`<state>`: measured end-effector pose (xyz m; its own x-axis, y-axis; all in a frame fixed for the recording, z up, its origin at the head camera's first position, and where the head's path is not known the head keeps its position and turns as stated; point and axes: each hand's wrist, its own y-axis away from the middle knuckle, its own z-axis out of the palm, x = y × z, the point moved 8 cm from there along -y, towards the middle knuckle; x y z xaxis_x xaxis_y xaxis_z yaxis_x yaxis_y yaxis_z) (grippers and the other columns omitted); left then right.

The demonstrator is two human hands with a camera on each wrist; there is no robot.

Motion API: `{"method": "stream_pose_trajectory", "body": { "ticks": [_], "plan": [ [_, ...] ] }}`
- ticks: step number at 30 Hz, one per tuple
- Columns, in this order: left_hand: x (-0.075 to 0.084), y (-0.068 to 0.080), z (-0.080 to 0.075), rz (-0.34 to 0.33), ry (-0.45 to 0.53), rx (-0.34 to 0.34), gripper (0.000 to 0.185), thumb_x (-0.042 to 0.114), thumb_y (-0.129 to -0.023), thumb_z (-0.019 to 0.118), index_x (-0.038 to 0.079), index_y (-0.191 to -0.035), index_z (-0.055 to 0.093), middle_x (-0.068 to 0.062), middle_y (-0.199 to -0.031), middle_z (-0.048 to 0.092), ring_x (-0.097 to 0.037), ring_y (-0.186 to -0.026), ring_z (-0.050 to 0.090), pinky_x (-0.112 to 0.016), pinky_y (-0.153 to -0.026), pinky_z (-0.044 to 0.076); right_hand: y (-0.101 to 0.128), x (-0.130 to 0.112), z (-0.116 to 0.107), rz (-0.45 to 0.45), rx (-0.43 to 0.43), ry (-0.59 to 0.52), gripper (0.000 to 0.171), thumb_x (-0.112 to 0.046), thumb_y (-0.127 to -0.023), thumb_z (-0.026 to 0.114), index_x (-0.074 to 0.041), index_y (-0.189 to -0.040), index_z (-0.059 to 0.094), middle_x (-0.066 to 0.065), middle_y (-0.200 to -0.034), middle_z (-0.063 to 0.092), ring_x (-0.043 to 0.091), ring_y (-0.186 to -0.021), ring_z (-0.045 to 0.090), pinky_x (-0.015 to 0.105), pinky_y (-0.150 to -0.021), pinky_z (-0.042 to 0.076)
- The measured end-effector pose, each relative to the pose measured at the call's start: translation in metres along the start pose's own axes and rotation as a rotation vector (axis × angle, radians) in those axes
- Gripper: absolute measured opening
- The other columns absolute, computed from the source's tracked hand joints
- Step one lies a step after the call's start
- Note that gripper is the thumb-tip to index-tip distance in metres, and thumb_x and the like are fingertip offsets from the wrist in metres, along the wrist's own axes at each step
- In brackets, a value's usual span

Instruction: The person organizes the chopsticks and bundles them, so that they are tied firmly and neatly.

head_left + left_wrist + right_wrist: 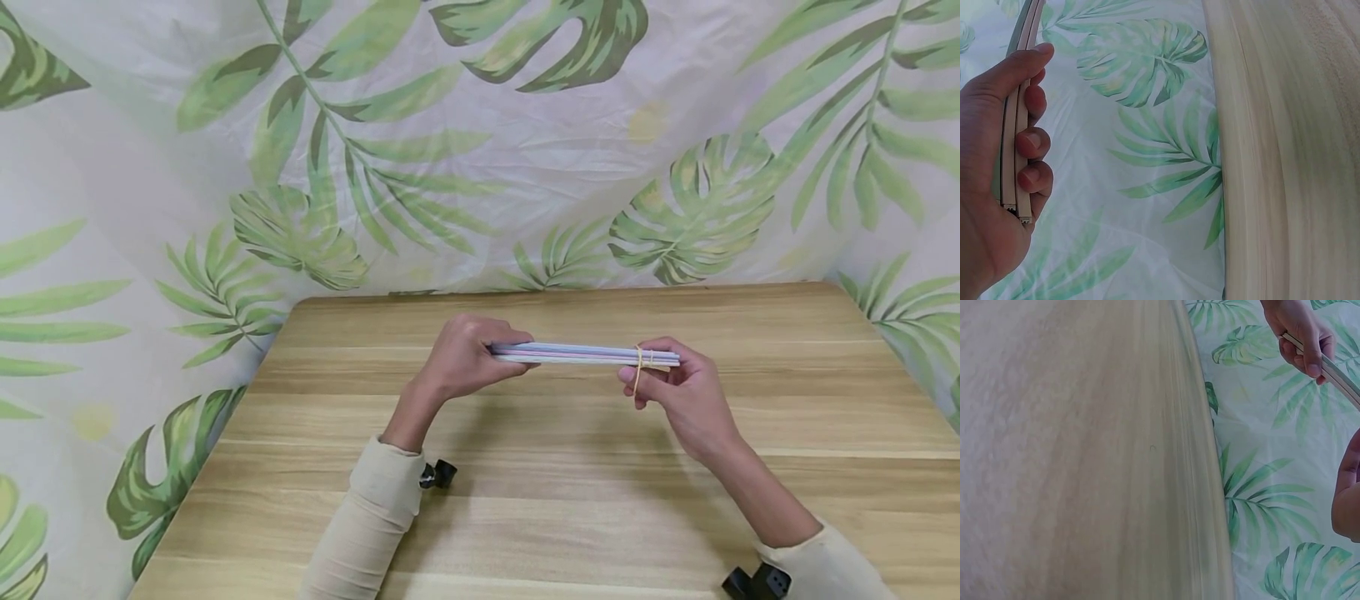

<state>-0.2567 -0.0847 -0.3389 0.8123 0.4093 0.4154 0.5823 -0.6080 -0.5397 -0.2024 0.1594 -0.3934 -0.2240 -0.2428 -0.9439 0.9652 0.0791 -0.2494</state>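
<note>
Was a big wooden table point(525, 500), with a leafy green cloth point(480, 150) hung behind it at twelve o'clock. Held a thin stack of long flat strips point(585, 354) up over the middle of the table, level, pointing from nine o'clock to three o'clock, touching nothing but the hands.

Looked like the step of tying the strips into one bundle. Had a thin yellow rubber band point(640, 367) around the stack near the three o'clock end. Probably called for one more loop of the band next, with the stack kept still and the ends kept even.

Gripped the nine o'clock end with the left hand point(465, 358), fingers point(1035, 140) curled round the strips and thumb pressed along the top. Pinched the three o'clock end with the right hand point(678, 392), fingertips close by the band; could not tell if a finger was hooked through it.

Looked pale blue, pink and white on the edges. Showed small hollow ends point(1016, 209) in the left wrist view, like plastic trim. Looked light and a bit bendy.
</note>
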Motion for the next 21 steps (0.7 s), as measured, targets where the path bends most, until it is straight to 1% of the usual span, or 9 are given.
{"method": "stream_pose_trajectory", "body": {
  "ticks": [5,9,15,18,21],
  "plan": [
    [0.0003,-0.0002,-0.0001,0.001,-0.004,-0.008,0.019,0.015,-0.081,0.093,0.012,-0.099,0.088,0.002,-0.077,0.078,-0.001,-0.059,0.050,-0.018,-0.058,0.038,-0.0005,-0.0002,-0.0007,0.012,-0.010,0.050,0.029,0.014,-0.093,0.071,-0.013,-0.102,0.070,-0.003,-0.080,0.078,0.007,-0.066,0.070,0.023,-0.059,0.056],
    [-0.0003,0.0005,-0.0003,-0.002,-0.012,-0.013,0.018,0.015,-0.081,0.093,0.014,-0.099,0.088,0.004,-0.076,0.077,0.000,-0.058,0.049,-0.018,-0.057,0.037,0.0001,-0.0003,0.0002,0.004,-0.046,0.046,0.030,0.016,-0.094,0.069,-0.013,-0.105,0.068,-0.004,-0.084,0.077,0.008,-0.069,0.072,0.023,-0.061,0.057],
    [-0.0007,0.0008,-0.0012,-0.001,-0.033,-0.016,0.017,0.016,-0.082,0.092,0.015,-0.099,0.088,0.005,-0.076,0.076,0.000,-0.059,0.049,-0.018,-0.057,0.037,0.0011,-0.0064,0.0049,-0.067,-0.108,-0.005,0.037,0.023,-0.092,0.060,-0.010,-0.111,0.064,-0.001,-0.098,0.073,0.012,-0.085,0.074,0.026,-0.064,0.059],
    [-0.0011,0.0006,-0.0028,-0.007,-0.047,-0.020,0.017,0.017,-0.083,0.092,0.016,-0.099,0.087,0.005,-0.075,0.075,0.000,-0.060,0.049,-0.019,-0.058,0.038,0.0012,-0.0067,0.0043,-0.066,-0.111,-0.019,0.042,0.023,-0.092,0.057,-0.011,-0.115,0.060,0.000,-0.110,0.066,0.013,-0.090,0.074,0.027,-0.065,0.060],
    [-0.0028,0.0007,-0.0053,-0.018,-0.061,-0.026,0.017,0.018,-0.084,0.092,0.017,-0.099,0.087,0.005,-0.075,0.075,0.001,-0.059,0.048,-0.020,-0.058,0.039,0.0005,-0.0078,0.0022,-0.057,-0.112,-0.041,0.043,0.022,-0.094,0.056,-0.012,-0.119,0.059,0.001,-0.111,0.064,0.014,-0.091,0.073,0.027,-0.067,0.060]
  ]
}}
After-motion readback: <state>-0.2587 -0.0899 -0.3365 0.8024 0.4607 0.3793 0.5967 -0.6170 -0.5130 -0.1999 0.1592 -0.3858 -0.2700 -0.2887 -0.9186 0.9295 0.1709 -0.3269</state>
